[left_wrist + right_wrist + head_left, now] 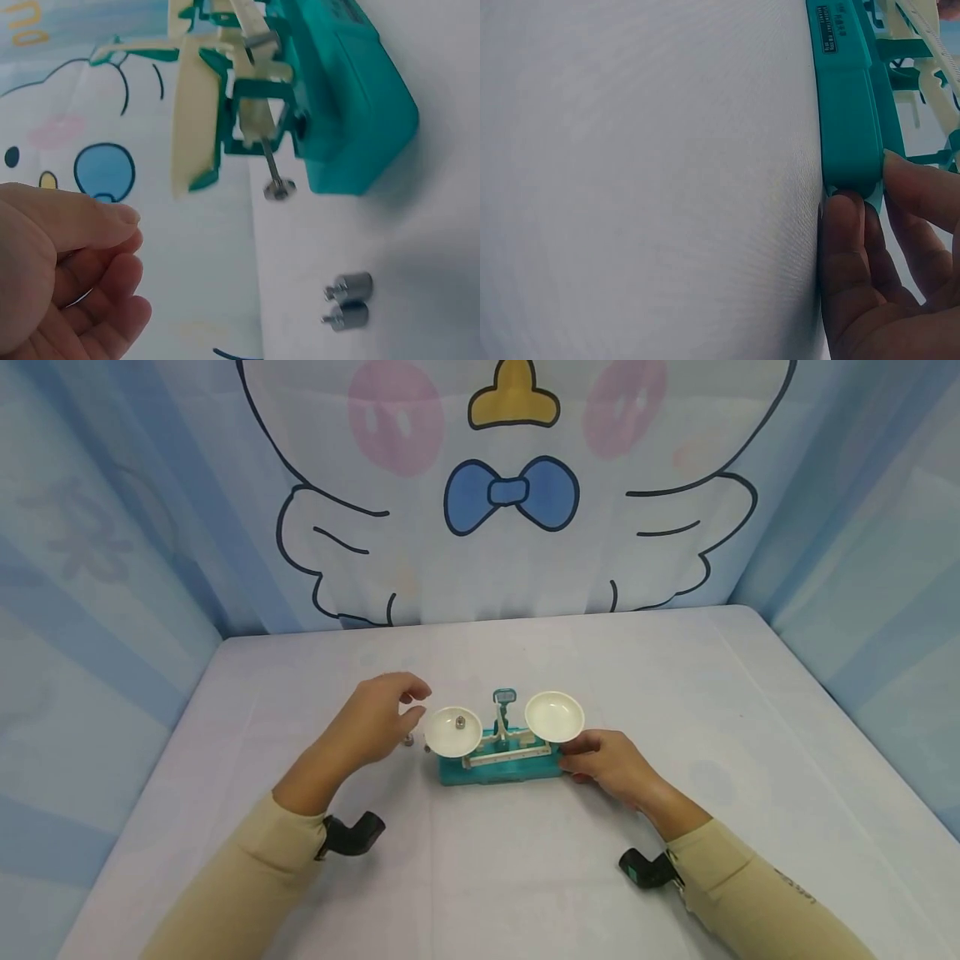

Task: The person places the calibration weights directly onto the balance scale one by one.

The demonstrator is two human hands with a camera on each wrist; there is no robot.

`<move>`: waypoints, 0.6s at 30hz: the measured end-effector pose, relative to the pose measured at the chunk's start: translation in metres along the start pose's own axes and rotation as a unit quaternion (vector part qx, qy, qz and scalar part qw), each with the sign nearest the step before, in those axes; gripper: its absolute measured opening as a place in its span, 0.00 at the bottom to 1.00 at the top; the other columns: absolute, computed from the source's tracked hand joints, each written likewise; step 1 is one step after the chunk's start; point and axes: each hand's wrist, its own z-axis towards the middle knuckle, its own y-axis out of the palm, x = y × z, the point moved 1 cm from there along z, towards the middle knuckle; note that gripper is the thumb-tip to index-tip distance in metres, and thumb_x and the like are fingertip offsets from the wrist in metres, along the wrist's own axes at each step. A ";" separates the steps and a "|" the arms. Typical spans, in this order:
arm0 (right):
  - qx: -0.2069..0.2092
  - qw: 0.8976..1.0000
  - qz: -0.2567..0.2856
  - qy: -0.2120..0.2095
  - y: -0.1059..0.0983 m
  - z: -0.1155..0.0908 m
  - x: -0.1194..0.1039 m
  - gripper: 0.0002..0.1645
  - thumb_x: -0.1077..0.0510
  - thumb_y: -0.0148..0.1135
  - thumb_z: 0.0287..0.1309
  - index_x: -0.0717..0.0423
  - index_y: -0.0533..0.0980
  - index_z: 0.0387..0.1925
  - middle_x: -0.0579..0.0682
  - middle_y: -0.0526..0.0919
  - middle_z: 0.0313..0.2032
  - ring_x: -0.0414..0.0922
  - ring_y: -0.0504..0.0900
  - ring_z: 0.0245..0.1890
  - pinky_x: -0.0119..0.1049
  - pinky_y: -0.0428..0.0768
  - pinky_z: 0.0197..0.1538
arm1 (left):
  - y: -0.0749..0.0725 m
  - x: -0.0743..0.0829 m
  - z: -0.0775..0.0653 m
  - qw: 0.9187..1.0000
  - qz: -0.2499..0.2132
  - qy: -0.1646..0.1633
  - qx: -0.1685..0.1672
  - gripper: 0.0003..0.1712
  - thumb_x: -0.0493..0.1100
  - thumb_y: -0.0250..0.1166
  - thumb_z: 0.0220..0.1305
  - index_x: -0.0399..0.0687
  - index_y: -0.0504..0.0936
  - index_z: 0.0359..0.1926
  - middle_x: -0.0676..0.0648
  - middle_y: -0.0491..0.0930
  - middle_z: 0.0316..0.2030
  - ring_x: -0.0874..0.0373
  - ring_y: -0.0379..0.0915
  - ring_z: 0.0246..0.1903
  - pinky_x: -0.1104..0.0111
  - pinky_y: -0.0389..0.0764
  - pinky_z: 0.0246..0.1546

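Note:
A small teal balance scale [502, 768] with two white pans stands on the table. On its left pan [448, 745] sits a small metal weight [461, 722]; the right pan [555, 717] holds nothing. My left hand [375, 720] hovers just left of the left pan, fingers loosely bent and nothing between them. Two metal weights [351, 300] lie on the table near that end of the scale, in the left wrist view. With thumb and fingers, my right hand [606, 766] grips the right end of the teal base [851, 120].
White cloth covers the table [480, 877]. Behind it hangs a curtain [517, 568] printed with a cartoon figure and a blue bow tie. Blue-and-white striped curtains [97, 610] close in both sides. Black wrist cameras [352, 835] ride on both sleeves.

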 end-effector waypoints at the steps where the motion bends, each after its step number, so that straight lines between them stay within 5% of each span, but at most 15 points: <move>1: 0.000 1.000 0.000 0.000 0.000 0.000 0.000 0.20 0.63 0.65 0.62 0.72 0.77 0.52 0.60 0.81 0.49 0.47 0.80 0.41 0.38 0.83 0.46 | 0.000 -0.004 -0.001 1.000 -0.004 -0.003 0.000 0.15 0.35 0.65 0.68 0.39 0.81 0.55 0.42 0.81 0.50 0.48 0.76 0.52 0.58 0.81 0.51; 18: 0.003 1.000 -0.005 0.005 0.001 -0.002 -0.001 0.21 0.62 0.66 0.62 0.71 0.77 0.53 0.60 0.81 0.50 0.47 0.80 0.42 0.38 0.83 0.46 | 0.024 -0.061 0.009 0.995 0.020 -0.075 -0.067 0.17 0.33 0.64 0.67 0.38 0.80 0.56 0.40 0.80 0.53 0.44 0.75 0.56 0.53 0.76 0.58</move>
